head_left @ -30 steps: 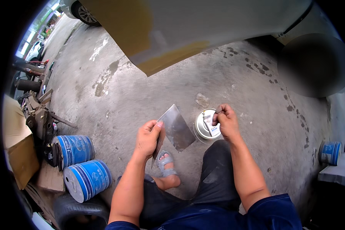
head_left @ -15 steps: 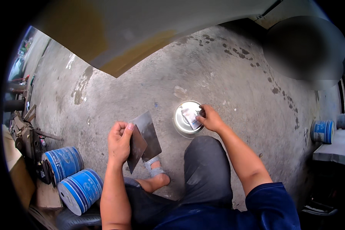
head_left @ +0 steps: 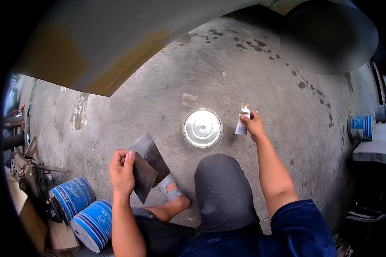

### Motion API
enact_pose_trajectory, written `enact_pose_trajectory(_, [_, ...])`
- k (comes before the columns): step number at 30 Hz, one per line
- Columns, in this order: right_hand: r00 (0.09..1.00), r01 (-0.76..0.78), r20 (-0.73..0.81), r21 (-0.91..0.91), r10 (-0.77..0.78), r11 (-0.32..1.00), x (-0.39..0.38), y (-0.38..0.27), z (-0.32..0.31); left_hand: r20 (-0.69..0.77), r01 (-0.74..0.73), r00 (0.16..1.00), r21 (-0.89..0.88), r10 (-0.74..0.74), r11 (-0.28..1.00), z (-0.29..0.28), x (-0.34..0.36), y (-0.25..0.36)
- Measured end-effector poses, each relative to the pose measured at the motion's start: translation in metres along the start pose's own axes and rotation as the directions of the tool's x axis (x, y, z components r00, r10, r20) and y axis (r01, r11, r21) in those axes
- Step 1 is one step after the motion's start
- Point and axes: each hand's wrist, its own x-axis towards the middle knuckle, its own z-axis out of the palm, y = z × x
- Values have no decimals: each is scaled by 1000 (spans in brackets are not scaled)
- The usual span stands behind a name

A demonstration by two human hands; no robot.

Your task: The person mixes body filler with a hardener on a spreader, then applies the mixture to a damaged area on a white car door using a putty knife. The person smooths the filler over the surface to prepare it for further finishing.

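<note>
My left hand is closed on two thin, flat, dark metal plates. The farther plate is shiny grey, and the nearer plate is browner and partly overlaps it. Over the floor to the right, my right hand pinches a small white squeeze tube with a yellowish tip pointing away from me. Between the two hands stands a round can with a bright silver lid, touched by neither.
A grey panel with yellow-brown patches overhangs the far left. Blue-and-white pails stand at the lower left, and another blue pail sits on the right beside a pale ledge. Dark wet spots mark the concrete floor.
My right hand has lifted the tube off the can's lid and carried it to the right. My left hand still holds the plates. The view has shifted somewhat.
</note>
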Motion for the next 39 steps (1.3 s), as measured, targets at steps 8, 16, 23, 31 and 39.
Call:
enact_pose_trajectory(8, [999,30,1,-470,-34,882,-9,128,-23,27,-58,998,142,55,988,16,9,9])
enact_pose_trajectory(16, [927,347,287,-409,-242,844,-19,-13,41,77,-90,994,177,77,980,30,16,17])
enact_pose_trajectory(23, [935,354,269,-751,-231,558,-25,-35,86,65,-85,995,83,80,993,29,13,15])
enact_pose_trajectory(31, [934,358,316,-786,-170,505,-11,-47,82,64,-83,995,97,77,992,32,12,18])
enact_pose_trajectory(39, [917,383,385,-772,-105,508,-35,-84,76,83,-57,995,28,55,998,40,12,14])
